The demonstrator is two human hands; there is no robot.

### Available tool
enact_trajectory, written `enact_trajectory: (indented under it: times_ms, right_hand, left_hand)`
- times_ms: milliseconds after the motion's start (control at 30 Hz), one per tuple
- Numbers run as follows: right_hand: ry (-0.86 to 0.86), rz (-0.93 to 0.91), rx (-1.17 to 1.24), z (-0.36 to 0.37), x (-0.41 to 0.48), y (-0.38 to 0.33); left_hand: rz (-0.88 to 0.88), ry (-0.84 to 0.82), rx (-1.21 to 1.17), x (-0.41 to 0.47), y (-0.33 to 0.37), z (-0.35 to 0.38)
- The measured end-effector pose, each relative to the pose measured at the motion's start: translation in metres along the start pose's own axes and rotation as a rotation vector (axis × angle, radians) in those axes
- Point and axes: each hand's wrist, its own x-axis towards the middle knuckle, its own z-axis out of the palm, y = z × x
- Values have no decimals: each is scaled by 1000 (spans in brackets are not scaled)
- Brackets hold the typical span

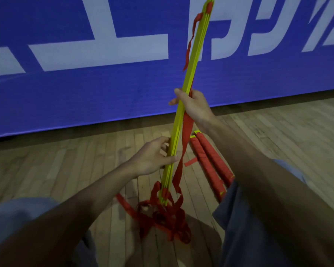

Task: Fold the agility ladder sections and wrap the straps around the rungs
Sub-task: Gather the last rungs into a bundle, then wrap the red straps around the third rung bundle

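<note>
We've got the yellow rungs (189,74) bunched upright, our right hand (193,105) curled round them mid-length and our left hand (154,158) gripping lower down. Red straps (168,214) pile loose on the wood floor (85,170) beneath. The blue banner (85,89) carries big white letters, cropped and unreadable.

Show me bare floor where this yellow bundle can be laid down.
Bare floor lies left of the left hand, below the blue banner; more past the wrapped bundles, far right. Crowded: the strap tangle under the yellow bundle.

Both forearms (85,199) are bare, and blue-grey cloth legwear (245,228) covers the legs
</note>
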Motion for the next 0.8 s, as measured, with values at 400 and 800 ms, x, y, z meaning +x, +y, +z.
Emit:
enact_trajectory:
  times_ms: [400, 800]
  right_hand:
    - [-300, -22, 0, 11, -30, -13]
    - [-889, 109, 35, 26, -52, 1]
  left_hand:
    - [177, 162, -422, -5, 34, -59]
    - [248, 325, -528, -18, 37, -104]
